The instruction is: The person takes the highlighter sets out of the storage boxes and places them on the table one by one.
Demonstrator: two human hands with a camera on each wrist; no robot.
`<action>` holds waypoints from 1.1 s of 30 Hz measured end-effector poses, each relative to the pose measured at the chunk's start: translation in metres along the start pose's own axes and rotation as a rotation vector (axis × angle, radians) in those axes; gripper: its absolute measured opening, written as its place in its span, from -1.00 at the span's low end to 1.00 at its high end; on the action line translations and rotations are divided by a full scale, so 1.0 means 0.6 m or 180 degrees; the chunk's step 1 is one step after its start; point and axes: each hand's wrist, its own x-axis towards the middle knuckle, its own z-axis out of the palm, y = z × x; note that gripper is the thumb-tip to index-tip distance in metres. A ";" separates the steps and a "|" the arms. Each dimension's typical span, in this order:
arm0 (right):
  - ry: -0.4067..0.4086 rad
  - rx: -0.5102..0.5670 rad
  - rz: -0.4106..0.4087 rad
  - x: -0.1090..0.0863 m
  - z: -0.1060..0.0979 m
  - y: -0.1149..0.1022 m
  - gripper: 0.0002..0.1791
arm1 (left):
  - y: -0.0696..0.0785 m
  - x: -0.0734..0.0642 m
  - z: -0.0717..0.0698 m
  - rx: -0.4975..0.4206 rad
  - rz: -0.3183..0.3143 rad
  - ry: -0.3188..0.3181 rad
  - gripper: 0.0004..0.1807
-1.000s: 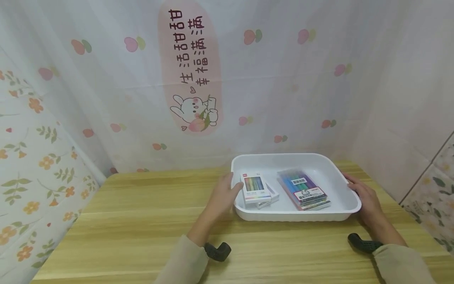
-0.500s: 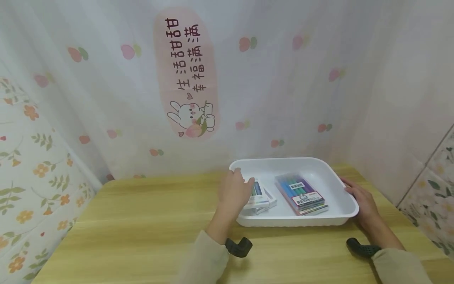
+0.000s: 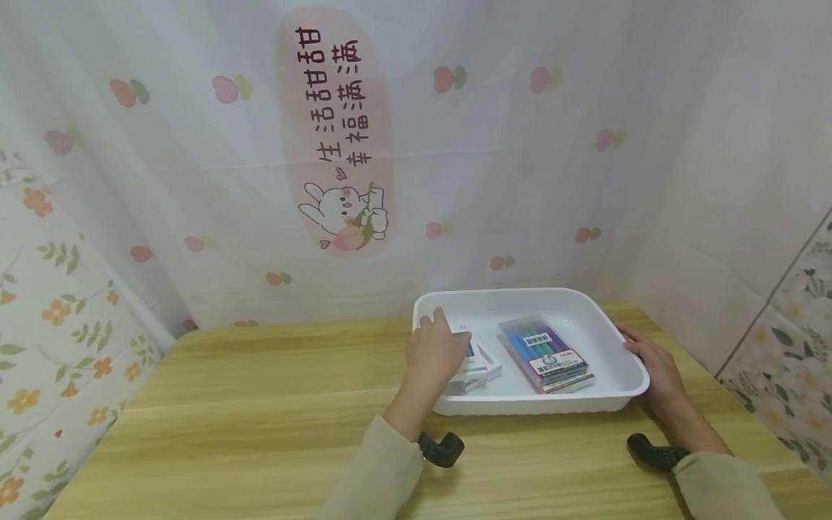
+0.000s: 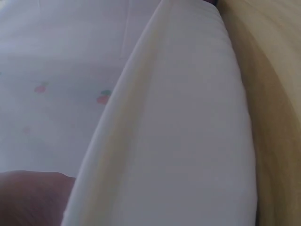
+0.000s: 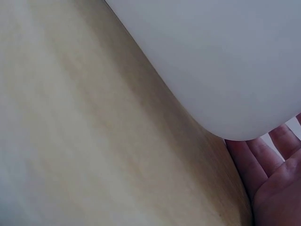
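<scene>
Leaving the rim of the tray [image 3: 533, 406], your left hand [image 3: 432, 352] is covering white boxes [image 3: 477, 371] inside; head view is leaving its fingers' grip unclear. Left wrist: tray is hiding them. Right wrist: your right hand [image 5: 278, 186] is touching the tray, fingers straight.

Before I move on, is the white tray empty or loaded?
Loaded: the white tray holds a stack of colourful packs and, partly hidden at its left, white boxes.

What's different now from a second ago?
The left hand let go of the left rim of the white tray and moved right, over the white boxes; I can't tell if it grips one. The right hand stayed on the tray's right side, and the pen packs stayed put.
</scene>
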 end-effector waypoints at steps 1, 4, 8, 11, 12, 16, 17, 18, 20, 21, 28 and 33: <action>0.0016 -0.0080 -0.0002 0.000 0.000 0.000 -0.52 | 0.000 -0.001 0.003 0.0046 0.0015 -0.0007 -0.20; 0.0062 -0.0269 0.0001 -0.002 -0.002 0.001 -0.52 | 0.003 -0.005 0.011 0.0226 0.0048 -0.0032 -0.19; 0.0078 -0.0347 0.0036 -0.003 -0.002 0.003 -0.51 | 0.006 -0.010 0.020 0.0439 0.0033 -0.0027 -0.13; 0.0062 -0.0388 0.0081 -0.003 -0.001 0.003 -0.50 | 0.008 -0.010 0.025 0.0569 -0.0005 -0.0025 -0.05; 0.0060 -0.0420 0.0082 -0.003 0.000 0.003 -0.50 | 0.008 -0.011 0.027 0.0605 -0.0015 -0.0031 -0.03; 0.0015 -0.0352 0.0045 -0.003 0.003 0.000 -0.49 | 0.006 -0.008 0.033 0.0670 -0.0030 -0.0047 0.00; 0.0008 -0.0330 0.0024 -0.003 0.004 -0.001 -0.49 | 0.006 -0.008 0.034 0.0682 -0.0031 -0.0057 0.00; 0.0002 -0.0327 0.0009 -0.002 0.004 -0.001 -0.49 | 0.006 -0.007 0.034 0.0686 -0.0028 -0.0071 0.01; -0.0011 -0.0320 -0.0007 -0.002 0.005 -0.002 -0.48 | 0.005 -0.005 0.035 0.0690 -0.0023 -0.0084 0.02; -0.0016 -0.0325 -0.0017 -0.002 0.005 -0.002 -0.48 | 0.004 -0.005 0.035 0.0685 -0.0024 -0.0092 0.03; -0.0033 -0.0309 -0.0080 -0.001 0.002 -0.003 -0.51 | 0.006 -0.006 0.034 0.0610 -0.0029 -0.0090 0.08; -0.0009 -0.0249 -0.0017 -0.002 0.000 -0.002 -0.50 | 0.009 -0.008 0.033 0.0422 -0.0077 -0.0116 0.11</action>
